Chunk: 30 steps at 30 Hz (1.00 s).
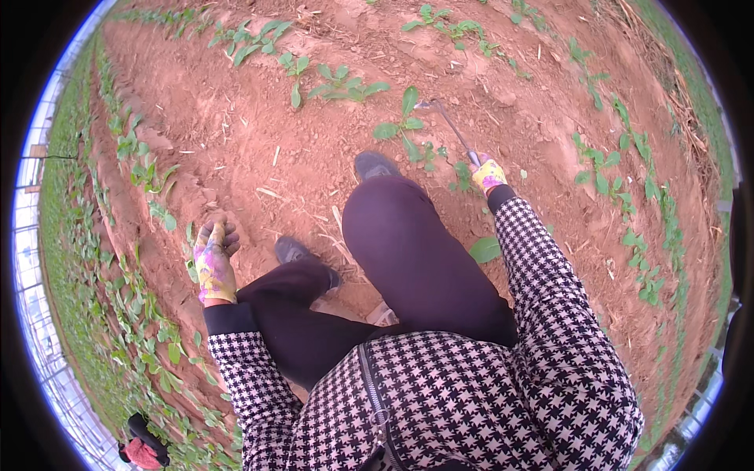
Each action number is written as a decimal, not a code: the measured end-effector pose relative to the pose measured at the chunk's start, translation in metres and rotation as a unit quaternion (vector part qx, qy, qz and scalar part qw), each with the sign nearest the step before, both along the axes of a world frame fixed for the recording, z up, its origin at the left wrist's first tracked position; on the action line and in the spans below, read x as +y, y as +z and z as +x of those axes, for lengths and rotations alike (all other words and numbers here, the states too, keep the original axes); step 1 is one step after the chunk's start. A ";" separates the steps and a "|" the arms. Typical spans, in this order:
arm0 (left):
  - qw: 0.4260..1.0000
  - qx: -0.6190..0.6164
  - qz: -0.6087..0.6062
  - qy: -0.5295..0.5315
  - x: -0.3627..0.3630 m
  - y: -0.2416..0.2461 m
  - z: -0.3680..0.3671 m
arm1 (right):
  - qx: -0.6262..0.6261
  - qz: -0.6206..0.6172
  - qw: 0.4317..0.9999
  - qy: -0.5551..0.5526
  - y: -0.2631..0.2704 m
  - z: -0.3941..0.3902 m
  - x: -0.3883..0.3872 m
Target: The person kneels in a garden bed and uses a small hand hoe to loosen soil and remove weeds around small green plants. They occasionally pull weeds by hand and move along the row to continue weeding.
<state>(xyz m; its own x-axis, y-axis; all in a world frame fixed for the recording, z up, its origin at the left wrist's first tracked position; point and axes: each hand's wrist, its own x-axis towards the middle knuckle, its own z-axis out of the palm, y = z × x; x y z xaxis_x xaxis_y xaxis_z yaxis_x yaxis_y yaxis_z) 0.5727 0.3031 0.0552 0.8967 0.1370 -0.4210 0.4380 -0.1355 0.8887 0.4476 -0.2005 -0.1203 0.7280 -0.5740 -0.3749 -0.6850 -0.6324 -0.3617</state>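
Observation:
My right hand, in a yellow flowered glove, grips the handle of a small hand hoe. Its thin shaft runs up and to the left. The metal head ends beside a leafy seedling, just to the seedling's right. My left hand wears a matching glove with soiled fingers. Its fingers are bent, and whether anything lies inside them is hidden. That hand hovers beside a row of small green plants on the left.
Reddish bare soil with bits of straw lies between the planted rows. More seedlings grow ahead, and another row runs along the right. My shoes stand on the soil. A person is at the far lower left.

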 end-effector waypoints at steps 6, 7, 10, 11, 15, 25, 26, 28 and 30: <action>1.000 -0.006 0.009 -0.023 -0.001 -0.006 0.008 | 0.012 0.008 1.000 -0.026 0.034 -0.061 0.002; 1.000 -0.005 0.007 -0.024 -0.002 -0.006 0.007 | -0.004 0.008 1.000 -0.026 0.034 -0.077 -0.002; 1.000 0.000 0.015 -0.021 -0.006 -0.005 0.004 | -0.024 0.012 0.999 -0.030 0.039 -0.113 -0.007; 0.999 0.002 0.020 -0.026 -0.006 -0.005 0.003 | 0.007 0.012 0.999 -0.049 0.042 -0.123 -0.007; 0.997 -0.007 0.054 -0.046 -0.004 -0.009 0.006 | 0.083 -0.023 0.992 -0.096 0.057 -0.139 -0.003; 0.934 -0.122 0.252 -0.223 -0.021 -0.024 0.004 | -0.181 -0.045 0.971 -0.147 0.041 -0.061 -0.011; 0.904 -0.150 0.316 -0.247 -0.025 -0.025 0.001 | -0.183 -0.006 0.975 -0.128 0.033 -0.043 -0.016; 0.847 -0.180 0.412 -0.285 -0.028 -0.016 -0.005 | -0.189 0.075 0.969 -0.140 0.038 0.003 0.003; 0.830 -0.193 0.433 -0.292 -0.035 -0.009 -0.009 | -0.194 0.079 0.971 -0.112 0.042 0.045 0.012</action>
